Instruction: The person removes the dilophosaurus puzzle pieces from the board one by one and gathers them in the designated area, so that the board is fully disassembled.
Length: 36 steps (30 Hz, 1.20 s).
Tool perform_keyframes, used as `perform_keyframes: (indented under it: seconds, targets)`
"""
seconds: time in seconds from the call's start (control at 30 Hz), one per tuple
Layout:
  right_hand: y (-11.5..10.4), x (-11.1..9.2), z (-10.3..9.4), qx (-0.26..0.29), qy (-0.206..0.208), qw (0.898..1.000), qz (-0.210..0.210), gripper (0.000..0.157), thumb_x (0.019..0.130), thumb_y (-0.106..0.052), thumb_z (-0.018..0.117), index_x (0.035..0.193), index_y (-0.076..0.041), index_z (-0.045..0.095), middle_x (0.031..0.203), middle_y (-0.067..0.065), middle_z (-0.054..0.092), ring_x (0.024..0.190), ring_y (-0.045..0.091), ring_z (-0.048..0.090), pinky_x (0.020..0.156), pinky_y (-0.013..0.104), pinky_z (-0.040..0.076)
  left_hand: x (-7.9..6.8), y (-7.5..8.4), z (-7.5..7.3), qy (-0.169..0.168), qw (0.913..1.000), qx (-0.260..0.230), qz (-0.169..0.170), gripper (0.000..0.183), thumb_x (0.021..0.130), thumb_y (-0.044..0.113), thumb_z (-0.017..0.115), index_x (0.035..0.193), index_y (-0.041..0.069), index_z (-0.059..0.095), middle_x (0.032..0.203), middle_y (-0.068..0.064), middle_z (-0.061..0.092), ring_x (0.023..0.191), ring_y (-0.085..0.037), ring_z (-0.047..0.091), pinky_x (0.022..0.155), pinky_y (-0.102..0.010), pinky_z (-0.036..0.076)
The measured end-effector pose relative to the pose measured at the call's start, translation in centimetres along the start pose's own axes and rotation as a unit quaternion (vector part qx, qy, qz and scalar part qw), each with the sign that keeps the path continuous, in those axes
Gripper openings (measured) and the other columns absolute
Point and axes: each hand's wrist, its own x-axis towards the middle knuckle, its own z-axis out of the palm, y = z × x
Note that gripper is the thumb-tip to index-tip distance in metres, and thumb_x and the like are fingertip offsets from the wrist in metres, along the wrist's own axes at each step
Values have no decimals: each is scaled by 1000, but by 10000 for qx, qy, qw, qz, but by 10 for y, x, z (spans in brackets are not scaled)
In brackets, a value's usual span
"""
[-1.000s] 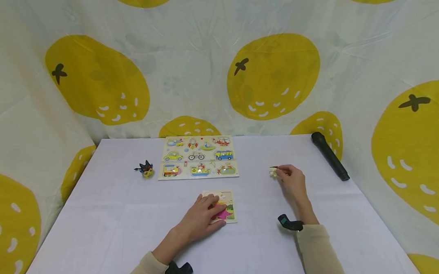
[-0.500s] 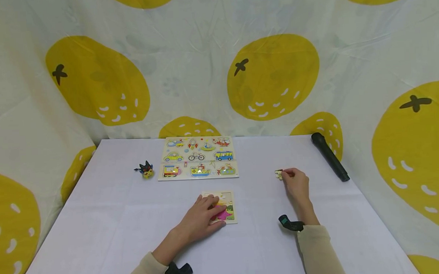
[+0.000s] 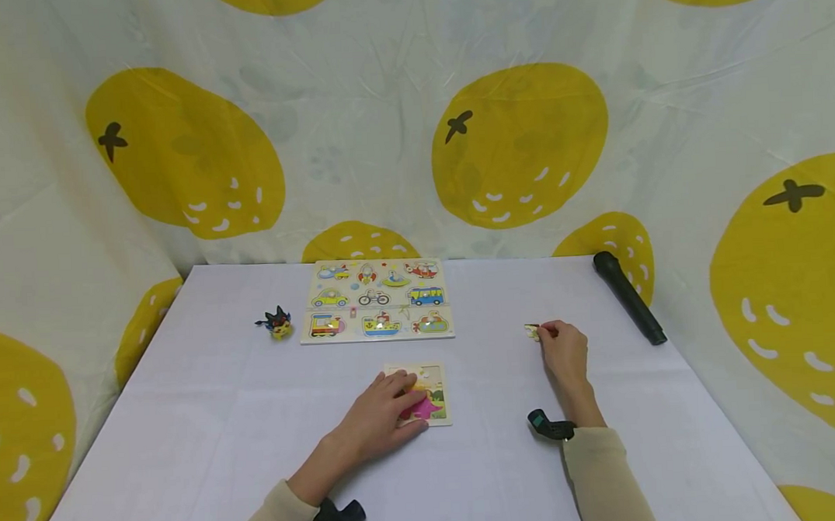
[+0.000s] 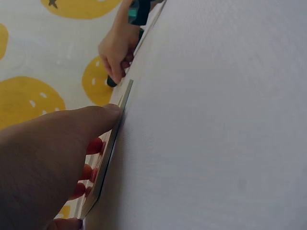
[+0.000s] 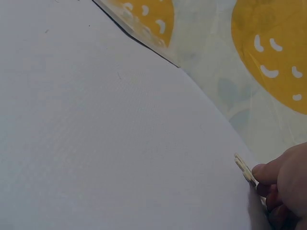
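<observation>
My left hand (image 3: 378, 414) rests flat over a small square picture puzzle (image 3: 438, 384), its fingers stretched out and covering the left part. Pink and green artwork shows beside the fingers. The left wrist view has the thumb along the edge of the thin puzzle board (image 4: 106, 165). To the right, my right hand (image 3: 567, 355) pinches a small pale jigsaw piece (image 3: 531, 331) between thumb and fingers. From the right wrist the jigsaw piece (image 5: 243, 167) appears nearly edge-on, close to the tabletop; whether it touches the cloth I cannot tell.
Behind the hands lies a larger wooden vehicle puzzle (image 3: 380, 301). A small dark-and-yellow figurine (image 3: 278, 322) stands to its left. At the far right is a black microphone-like stick (image 3: 629, 298). A patterned curtain (image 3: 384, 137) hangs behind the white table (image 3: 208, 425).
My right hand has shifted slightly right and toward me with the jigsaw piece, then almost stopped. The left hand stays on the small puzzle.
</observation>
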Motion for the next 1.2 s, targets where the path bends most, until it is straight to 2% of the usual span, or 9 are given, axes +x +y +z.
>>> perform_keyframes:
  seconds: [0.17, 0.4, 0.77, 1.2]
  targets:
    - [-2, 0, -1, -37, -7, 10000, -13, 21, 98, -13, 62, 104, 5, 72, 94, 21, 70, 83, 31, 61, 68, 32, 43, -1, -1, -1, 28, 10000, -16, 21, 53, 94, 56, 60, 139, 27, 61, 149, -2, 50, 143, -23, 41, 121, -46, 33]
    - [-7, 1, -4, 59, -43, 10000, 4, 25, 97, -17, 63, 105, 5, 72, 95, 21, 69, 85, 31, 61, 70, 32, 44, -2, -5, -3, 201, 9995, -223, -8, 55, 91, 54, 66, 135, 23, 64, 142, -4, 52, 135, -19, 46, 113, -40, 44]
    - [-30, -4, -10, 335, -522, 9979, 172, 39, 98, -29, 63, 121, 2, 65, 105, 19, 65, 94, 31, 61, 77, 34, 48, -2, -10, 1, 518, 9985, -125, 153, 55, 88, 55, 70, 129, 20, 68, 132, 0, 57, 126, -15, 49, 108, -35, 49]
    - [-60, -16, 8, 400, -922, 9926, -687, 38, 95, -25, 67, 119, 5, 66, 99, 17, 65, 86, 29, 61, 75, 32, 50, -2, -9, 2, 703, 9972, -9, 244, 55, 86, 57, 71, 128, 21, 70, 121, 1, 57, 110, -11, 49, 93, -29, 53]
